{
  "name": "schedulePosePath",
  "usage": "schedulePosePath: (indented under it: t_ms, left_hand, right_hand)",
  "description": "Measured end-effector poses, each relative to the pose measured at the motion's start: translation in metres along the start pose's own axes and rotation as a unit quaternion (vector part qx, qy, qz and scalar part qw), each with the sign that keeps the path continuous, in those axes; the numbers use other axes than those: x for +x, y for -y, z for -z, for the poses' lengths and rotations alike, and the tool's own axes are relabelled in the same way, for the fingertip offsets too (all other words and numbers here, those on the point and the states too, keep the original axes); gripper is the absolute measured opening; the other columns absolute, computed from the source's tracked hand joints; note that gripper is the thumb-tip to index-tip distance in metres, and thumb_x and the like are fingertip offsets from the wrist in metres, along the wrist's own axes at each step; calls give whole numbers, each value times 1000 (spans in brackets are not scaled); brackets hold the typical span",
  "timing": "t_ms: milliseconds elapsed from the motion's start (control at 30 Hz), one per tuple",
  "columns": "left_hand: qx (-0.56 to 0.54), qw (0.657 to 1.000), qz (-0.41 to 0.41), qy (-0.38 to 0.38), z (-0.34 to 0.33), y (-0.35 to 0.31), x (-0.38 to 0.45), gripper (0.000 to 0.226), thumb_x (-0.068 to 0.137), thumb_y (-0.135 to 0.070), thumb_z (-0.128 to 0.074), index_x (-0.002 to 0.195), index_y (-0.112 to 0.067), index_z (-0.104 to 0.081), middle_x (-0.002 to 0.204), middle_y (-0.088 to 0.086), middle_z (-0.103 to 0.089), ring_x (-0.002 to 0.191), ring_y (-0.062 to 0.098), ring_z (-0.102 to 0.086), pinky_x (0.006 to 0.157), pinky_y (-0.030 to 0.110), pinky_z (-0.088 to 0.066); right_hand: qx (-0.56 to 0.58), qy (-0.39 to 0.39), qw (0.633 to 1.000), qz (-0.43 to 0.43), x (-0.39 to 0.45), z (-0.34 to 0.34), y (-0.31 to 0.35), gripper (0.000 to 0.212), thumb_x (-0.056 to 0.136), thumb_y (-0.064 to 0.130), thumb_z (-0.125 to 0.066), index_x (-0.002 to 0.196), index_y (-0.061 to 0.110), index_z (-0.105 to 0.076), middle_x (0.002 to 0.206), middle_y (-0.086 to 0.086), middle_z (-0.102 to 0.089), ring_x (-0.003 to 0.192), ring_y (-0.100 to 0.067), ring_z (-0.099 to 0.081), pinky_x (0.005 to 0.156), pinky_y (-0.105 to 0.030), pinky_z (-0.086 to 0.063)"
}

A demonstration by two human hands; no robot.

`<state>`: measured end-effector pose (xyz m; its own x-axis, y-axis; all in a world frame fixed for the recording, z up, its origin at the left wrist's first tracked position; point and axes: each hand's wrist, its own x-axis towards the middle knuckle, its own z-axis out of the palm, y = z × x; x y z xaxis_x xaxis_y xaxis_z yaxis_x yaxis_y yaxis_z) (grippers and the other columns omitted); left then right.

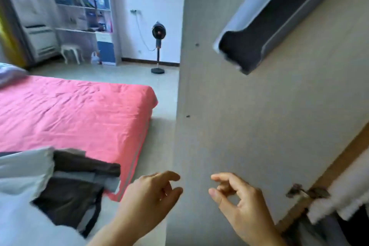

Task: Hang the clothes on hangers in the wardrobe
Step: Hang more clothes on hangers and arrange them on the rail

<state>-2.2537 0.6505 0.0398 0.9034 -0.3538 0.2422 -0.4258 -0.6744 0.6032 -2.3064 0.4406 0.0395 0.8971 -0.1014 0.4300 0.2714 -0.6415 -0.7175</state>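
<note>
A pile of folded clothes (79, 183), dark brown, grey and white, lies on the near corner of the pink bed (75, 112) at the lower left. My left hand (147, 199) hovers just right of the pile with loosely curled fingers, holding nothing. My right hand (239, 205) hangs in front of the open grey wardrobe door (249, 116), its fingers relaxed and empty. A dark garment with white trim (265, 24) hangs at the upper right, its sleeve end in front of the door. More hanging fabric, white and dark (343, 195), shows inside the wardrobe at the lower right.
A door hinge (307, 192) sits by the wardrobe's wooden edge. A standing fan (158, 46) stands on the tiled floor (123, 72) by the far wall. A bookshelf (85, 10), a white stool (71, 52) and an air conditioner unit (41, 40) line the back left.
</note>
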Motion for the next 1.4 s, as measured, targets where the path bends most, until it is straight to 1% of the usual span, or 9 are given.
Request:
schedulePosePath:
  t_ms: [333, 433, 600, 767, 833, 1000, 1167, 1267, 1400]
  left_hand:
    - [54, 967, 222, -112, 100, 148, -114, 36, 71, -57, -48, 94, -36, -65, 66, -18, -61, 66, 2, -57, 67, 30, -51]
    - [66, 949, 281, -126, 119, 174, -141, 23, 81, -48, -59, 98, -35, -68, 67, -22, -57, 63, -2, -56, 70, 26, -51]
    - [69, 907, 372, -186, 132, 206, -179, 16, 79, -42, -69, 93, -35, -70, 59, -24, -56, 66, -7, -57, 59, 12, -41]
    - [55, 853, 450, -258, 140, 224, -210, 52, 64, -68, -42, 91, -34, -71, 62, -20, -61, 68, -4, -59, 58, 15, -44]
    - [61, 828, 486, -271, 142, 227, -220, 51, 64, -67, -43, 92, -35, -70, 64, -19, -62, 71, -3, -59, 59, 15, -44]
    - [64, 769, 558, -304, 149, 231, -239, 17, 82, -42, -66, 95, -32, -70, 72, -14, -65, 68, 2, -61, 70, 30, -52]
    - [71, 733, 588, -335, 159, 261, -262, 22, 80, -47, -63, 94, -31, -69, 81, -16, -65, 73, 1, -61, 70, 26, -51]
    - [81, 739, 592, -312, 172, 298, -275, 33, 79, -52, -54, 101, -30, -66, 95, -17, -62, 81, -1, -59, 75, 25, -50]
    - [73, 751, 594, -279, 198, 367, -289, 30, 89, -39, -59, 114, -24, -62, 112, -11, -58, 97, 6, -57, 83, 25, -46]
  right_hand:
    - [86, 185, 977, 63, 3, -194, 79, 33, 67, 52, -59, 100, 49, -57, 78, 18, -64, 73, -5, -61, 65, -11, -44]
    - [100, 239, 962, 81, 7, -238, 100, 20, 67, 51, -59, 87, 47, -63, 83, 18, -63, 76, -4, -61, 65, -14, -45]
    - [110, 324, 931, 127, 18, -295, 126, 26, 69, 53, -57, 94, 46, -57, 84, 15, -63, 81, -7, -60, 71, -14, -43]
    - [135, 404, 891, 159, 27, -345, 143, 47, 67, 59, -51, 100, 30, -66, 80, 19, -61, 85, -2, -58, 74, -15, -46]
    - [144, 435, 871, 177, 31, -361, 149, 49, 68, 60, -50, 101, 28, -66, 81, 18, -61, 85, -2, -58, 74, -16, -47]
    - [155, 480, 837, 213, 37, -406, 164, 23, 79, 28, -74, 100, 27, -64, 81, 17, -60, 84, -1, -57, 73, -11, -43]
    - [166, 509, 814, 227, 30, -452, 185, 24, 79, 24, -74, 99, 29, -63, 85, 18, -60, 87, 1, -55, 72, -9, -39]
    - [158, 527, 805, 221, 24, -484, 198, 22, 80, 26, -72, 99, 30, -63, 87, 17, -60, 89, 2, -54, 73, -10, -39]
    - [150, 534, 811, 185, 19, -535, 220, 17, 83, 26, -69, 99, 29, -64, 88, 18, -60, 90, 1, -54, 72, -12, -39]
